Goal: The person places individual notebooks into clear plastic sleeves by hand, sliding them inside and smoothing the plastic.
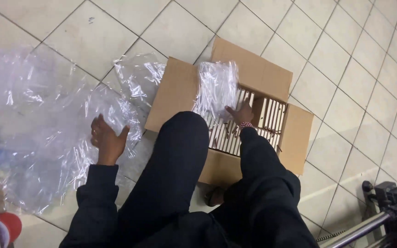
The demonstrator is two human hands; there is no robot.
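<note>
An open cardboard box (175,92) stands on the tiled floor, filled with rows of thin pale sticks (272,119). My right hand (241,112) reaches into the box and grips the lower edge of a clear plastic bag (216,87) that lies over the sticks. My left hand (107,142) rests with fingers spread on a large heap of clear plastic bags (42,119) on the floor to the left of the box. My knee in dark trousers (180,151) covers the box's near left part.
The tiled floor (345,82) stretches around the box. Colourful round objects (5,225) lie at the bottom left edge. A metal bar with a black part (382,206) stands at the bottom right.
</note>
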